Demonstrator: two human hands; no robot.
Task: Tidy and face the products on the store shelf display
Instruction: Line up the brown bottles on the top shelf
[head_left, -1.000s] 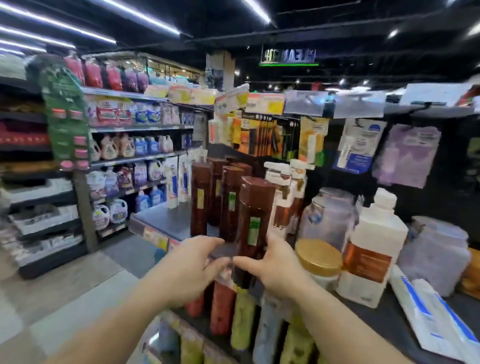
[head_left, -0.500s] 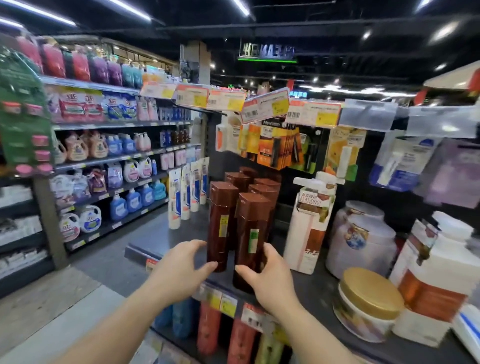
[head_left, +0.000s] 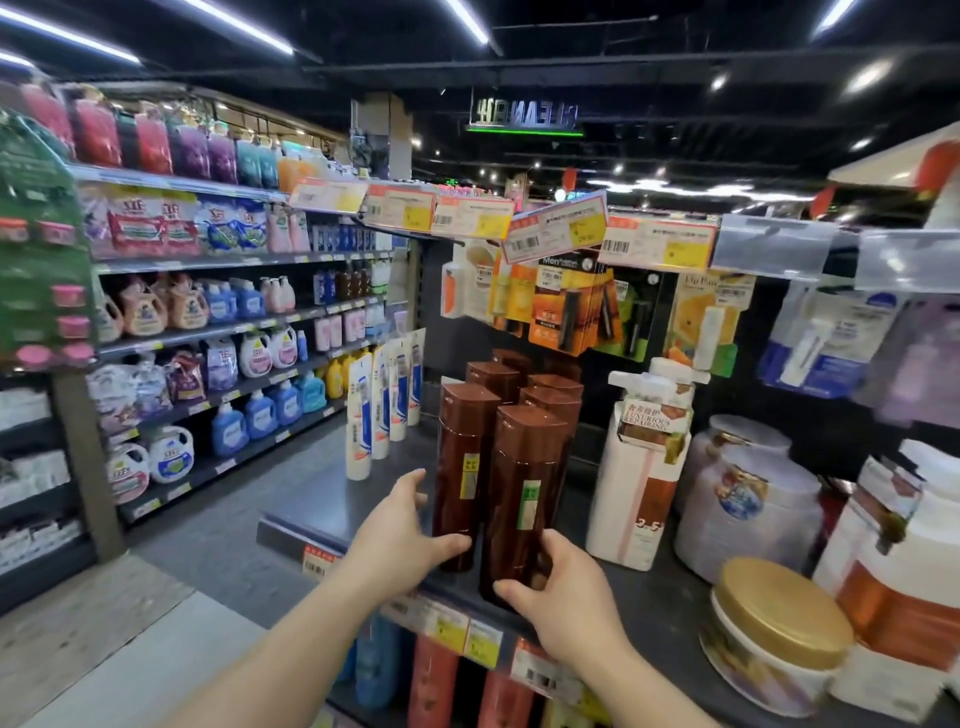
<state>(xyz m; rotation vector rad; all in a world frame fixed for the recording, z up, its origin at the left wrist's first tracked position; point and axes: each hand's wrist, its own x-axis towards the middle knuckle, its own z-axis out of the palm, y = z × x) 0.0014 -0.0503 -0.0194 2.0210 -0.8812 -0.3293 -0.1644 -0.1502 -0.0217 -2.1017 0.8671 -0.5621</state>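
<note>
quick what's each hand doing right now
Left hand: open, fingers against the left front brown bottle.
Right hand: closed around the base of the right front brown bottle.

L hand (head_left: 400, 540) now on left brown bottle (head_left: 462, 478); R hand (head_left: 561, 603) dropped to front bottle (head_left: 524, 499) base (view shifted).

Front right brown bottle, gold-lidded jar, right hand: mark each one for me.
front right brown bottle (head_left: 519, 499): head view, middle of its body by the green label
gold-lidded jar (head_left: 782, 605): head view, top of lid
right hand (head_left: 563, 603): head view, back of hand
</note>
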